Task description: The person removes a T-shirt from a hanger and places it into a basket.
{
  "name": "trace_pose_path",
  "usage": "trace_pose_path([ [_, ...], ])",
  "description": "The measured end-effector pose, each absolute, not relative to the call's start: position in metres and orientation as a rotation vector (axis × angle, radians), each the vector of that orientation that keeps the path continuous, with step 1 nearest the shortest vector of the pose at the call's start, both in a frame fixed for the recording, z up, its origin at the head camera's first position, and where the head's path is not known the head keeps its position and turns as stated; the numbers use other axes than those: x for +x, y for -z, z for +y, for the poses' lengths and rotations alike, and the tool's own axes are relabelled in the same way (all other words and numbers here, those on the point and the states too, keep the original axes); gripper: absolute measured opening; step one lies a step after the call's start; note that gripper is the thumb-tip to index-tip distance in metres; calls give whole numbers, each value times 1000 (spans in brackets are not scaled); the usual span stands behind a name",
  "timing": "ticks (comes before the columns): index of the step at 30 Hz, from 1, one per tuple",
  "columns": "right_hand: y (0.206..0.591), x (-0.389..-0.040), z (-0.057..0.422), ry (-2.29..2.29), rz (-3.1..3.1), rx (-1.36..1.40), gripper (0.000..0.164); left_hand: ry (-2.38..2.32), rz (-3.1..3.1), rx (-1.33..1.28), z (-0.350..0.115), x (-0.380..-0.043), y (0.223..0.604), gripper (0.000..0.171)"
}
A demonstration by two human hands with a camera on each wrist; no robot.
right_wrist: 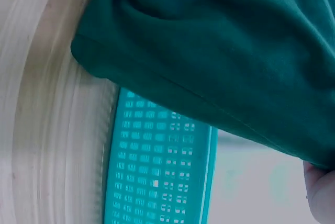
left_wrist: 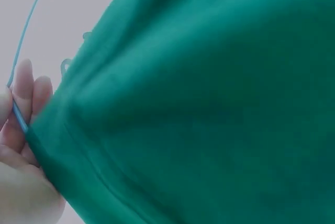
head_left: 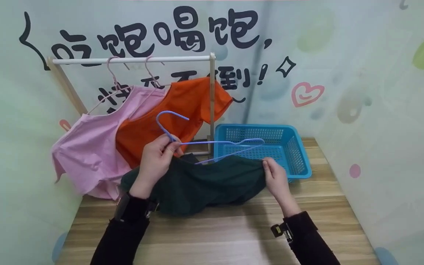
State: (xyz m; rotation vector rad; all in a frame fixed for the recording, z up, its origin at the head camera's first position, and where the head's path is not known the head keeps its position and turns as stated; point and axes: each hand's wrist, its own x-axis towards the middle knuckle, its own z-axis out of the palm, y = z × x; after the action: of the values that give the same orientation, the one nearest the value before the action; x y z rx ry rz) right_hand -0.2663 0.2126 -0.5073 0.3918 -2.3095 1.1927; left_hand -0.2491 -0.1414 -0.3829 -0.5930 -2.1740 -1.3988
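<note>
In the head view a dark green shirt (head_left: 212, 184) hangs between both hands over the table. My left hand (head_left: 156, 158) pinches a blue-purple hanger (head_left: 212, 142) just below its hook, which points up. The hanger's far arm sticks out above the shirt's upper edge, and its near side is hidden by hand and cloth. My right hand (head_left: 276, 176) pinches the shirt's upper edge at the right, below the hanger's tip. Green cloth (left_wrist: 183, 109) fills most of the left wrist view, beside the left fingers (left_wrist: 23, 88) on the hanger wire.
Behind the left hand stands a rack with a white rail (head_left: 131, 60). On it hang a pink shirt (head_left: 90, 147) and an orange shirt (head_left: 153, 132) on pink hangers. A blue plastic basket (head_left: 306, 162) sits at the back right of the wooden table (head_left: 212, 239).
</note>
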Motion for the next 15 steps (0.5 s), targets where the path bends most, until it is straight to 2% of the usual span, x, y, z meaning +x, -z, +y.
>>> trace_pose_path([
  [15,510,-259,194,-1253,-2431,534,13,1669,-2059,-660,-117,-247,386,10],
])
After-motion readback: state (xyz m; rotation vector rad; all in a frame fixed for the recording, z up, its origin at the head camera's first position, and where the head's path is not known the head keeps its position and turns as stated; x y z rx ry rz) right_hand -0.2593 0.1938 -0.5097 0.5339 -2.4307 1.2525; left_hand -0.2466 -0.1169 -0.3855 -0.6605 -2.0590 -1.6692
